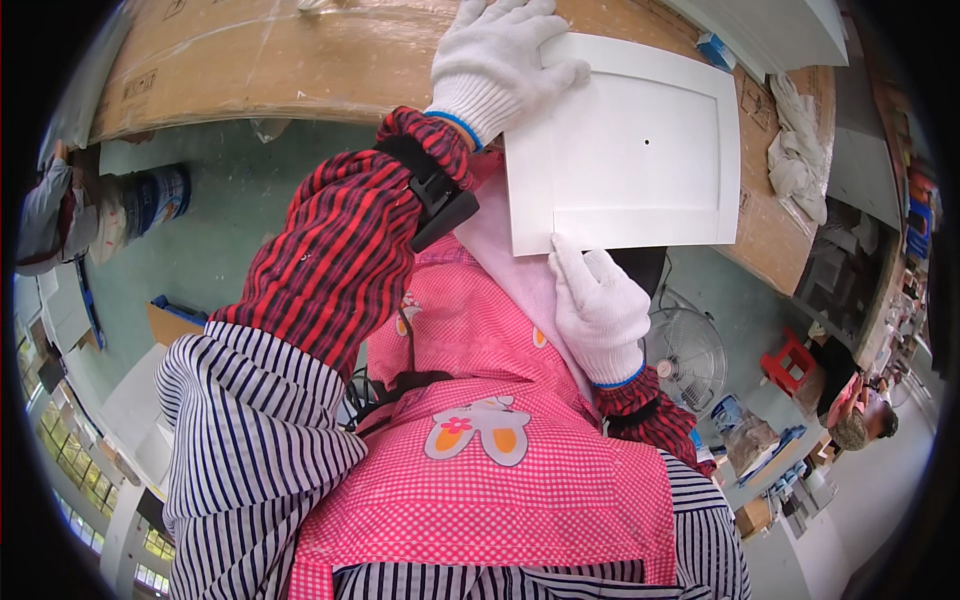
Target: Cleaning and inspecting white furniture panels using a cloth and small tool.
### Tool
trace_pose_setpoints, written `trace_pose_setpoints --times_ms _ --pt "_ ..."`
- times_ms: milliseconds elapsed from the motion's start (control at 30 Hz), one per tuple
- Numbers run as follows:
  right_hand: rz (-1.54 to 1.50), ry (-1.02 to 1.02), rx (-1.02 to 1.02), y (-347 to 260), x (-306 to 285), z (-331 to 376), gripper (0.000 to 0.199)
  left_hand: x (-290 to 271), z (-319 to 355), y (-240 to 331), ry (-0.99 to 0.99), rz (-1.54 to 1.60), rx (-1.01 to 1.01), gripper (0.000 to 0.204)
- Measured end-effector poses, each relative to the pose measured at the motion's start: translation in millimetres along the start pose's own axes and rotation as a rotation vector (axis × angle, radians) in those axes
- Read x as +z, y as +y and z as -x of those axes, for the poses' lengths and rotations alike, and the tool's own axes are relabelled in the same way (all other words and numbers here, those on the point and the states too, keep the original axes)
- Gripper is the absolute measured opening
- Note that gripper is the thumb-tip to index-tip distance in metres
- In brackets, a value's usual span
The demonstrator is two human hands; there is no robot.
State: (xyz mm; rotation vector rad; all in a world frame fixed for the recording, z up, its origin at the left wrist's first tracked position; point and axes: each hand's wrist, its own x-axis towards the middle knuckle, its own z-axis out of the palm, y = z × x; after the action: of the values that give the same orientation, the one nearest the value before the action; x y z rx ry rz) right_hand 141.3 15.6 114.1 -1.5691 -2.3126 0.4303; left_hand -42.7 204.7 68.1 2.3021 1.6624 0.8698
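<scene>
A white framed panel (640, 140), like a cabinet door, has a recessed middle with one small dark hole. It lies on the cardboard-covered table, its near edge over the table's edge. My left hand (500, 62), in a white knit glove, rests at the panel's far left corner with the fingers spread and the thumb on the frame. My right hand (600, 305), gloved alike, is closed at the near edge. Its fingertips press on the frame near the left corner joint; the underside of that grip is hidden.
Brown cardboard (290, 65) covers the table. A crumpled white cloth (797, 145) and a small blue box (716, 51) lie right of the panel. A standing fan (685, 360) and a red stool (789, 362) are on the floor to the right. Another person (860, 412) is farther right.
</scene>
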Motion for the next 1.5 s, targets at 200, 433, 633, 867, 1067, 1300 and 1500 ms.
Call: trace_pose_setpoints --times_ms 200,433,633,867,1067,1300,1500 --pt "-0.076 -0.059 0.045 -4.0 -4.9 -3.9 0.028 1.9 0.0 0.7 0.031 0.013 -0.007 0.052" --pt "-0.026 0.087 0.121 4.4 3.8 -18.1 0.034 4.9 3.9 -2.1 0.029 -0.012 -0.011 0.052" --pt "-0.087 -0.109 -0.063 -23.9 13.4 -22.8 0.027 -4.3 -3.1 5.5 -0.023 0.033 -0.011 0.049" --pt "0.007 0.277 0.400 81.3 -25.9 -11.7 0.021 -5.4 0.2 1.1 0.049 0.028 0.002 0.047" --pt "0.078 0.085 0.187 9.3 0.3 -25.9 0.025 -14.4 -12.0 12.8 -0.208 0.014 -0.103 0.052" --pt "0.155 0.374 0.231 110.7 -14.4 -15.5 0.021 7.0 6.7 -9.0 -0.043 -0.102 -0.062 0.050" --pt "0.103 0.352 0.543 165.1 -39.5 -5.3 0.028 -8.7 25.0 -4.4 0.452 0.461 -0.220 0.041"
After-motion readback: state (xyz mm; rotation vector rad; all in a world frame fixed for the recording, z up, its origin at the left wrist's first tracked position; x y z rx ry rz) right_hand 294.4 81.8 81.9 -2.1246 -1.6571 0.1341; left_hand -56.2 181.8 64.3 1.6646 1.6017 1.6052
